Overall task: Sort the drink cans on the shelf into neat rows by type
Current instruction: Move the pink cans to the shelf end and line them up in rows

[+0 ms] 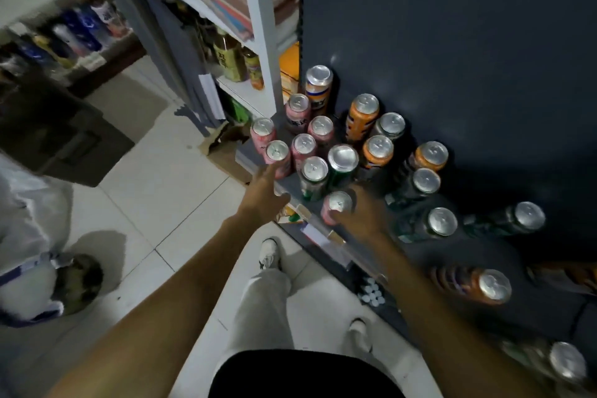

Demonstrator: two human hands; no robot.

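Observation:
Several drink cans stand on a dark shelf [429, 255]. Pink cans [303, 145] cluster at the left end, orange cans [365, 113] stand behind, green cans [342, 161] sit in the middle, and dark cans [426, 181] run to the right. My right hand [365, 216] grips a pink can [337, 207] at the shelf's front edge. My left hand [265, 194] reaches toward the front pink can [277, 155]; its fingers are extended and touch the can's side near the bottom.
A white shelving unit [258, 26] with bottles and packets stands to the left. More cans [491, 287] lie further right on the dark shelf. The tiled floor [161, 203], my shoes and a white bag [26, 236] are below.

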